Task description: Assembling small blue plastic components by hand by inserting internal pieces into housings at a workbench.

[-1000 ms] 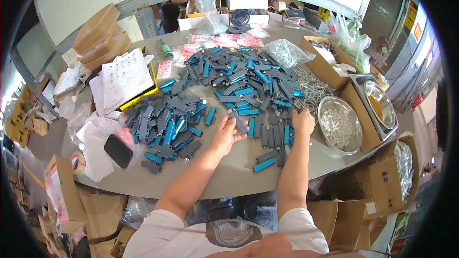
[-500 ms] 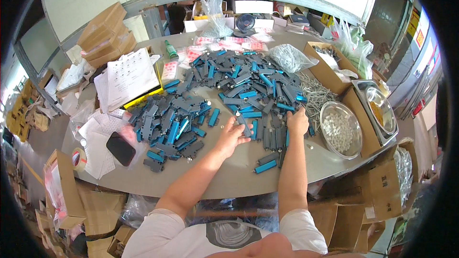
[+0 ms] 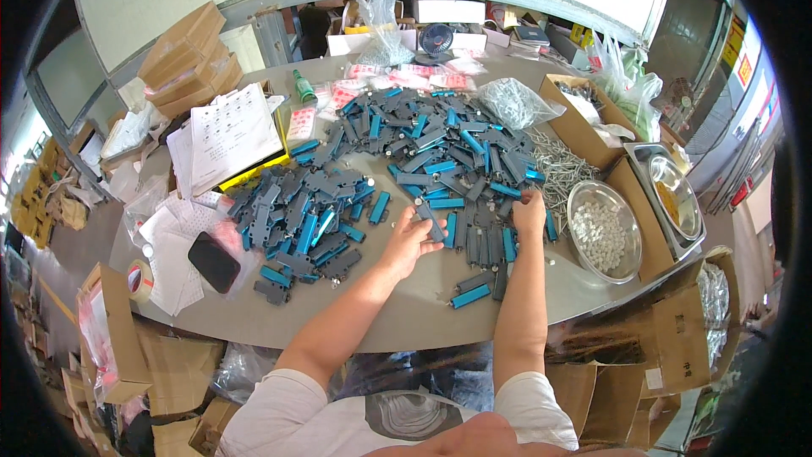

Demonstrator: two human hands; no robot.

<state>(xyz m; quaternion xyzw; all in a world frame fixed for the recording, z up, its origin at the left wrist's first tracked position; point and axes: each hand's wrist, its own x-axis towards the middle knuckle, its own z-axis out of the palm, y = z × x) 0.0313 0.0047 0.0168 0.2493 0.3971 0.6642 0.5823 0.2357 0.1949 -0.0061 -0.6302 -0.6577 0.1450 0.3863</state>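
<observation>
My left hand (image 3: 404, 245) is closed around a dark grey catch-like block (image 3: 430, 222) with a small white tip, held tilted above the table. My right hand (image 3: 529, 215) has its fingers bent together at the right edge of a large heap of grey and blue blocks (image 3: 440, 145). What those fingers pinch, if anything, is hidden. Between my hands several blocks lie side by side, among them a blue-faced block (image 3: 470, 296) near the front. Left of my left hand spreads another heap of such blocks (image 3: 292, 211).
Long metal pins (image 3: 565, 166) lie beside a steel bowl (image 3: 633, 233) of white pieces. Cardboard boxes (image 3: 584, 145) stand on the right. Papers (image 3: 233, 137), a phone (image 3: 213, 262) and a tape roll (image 3: 139, 280) are on the left. A small fan (image 3: 436, 40) stands behind.
My right hand has shifted slightly right, uncovering more of the blocks next to it. My left hand keeps the grey block in nearly the same place.
</observation>
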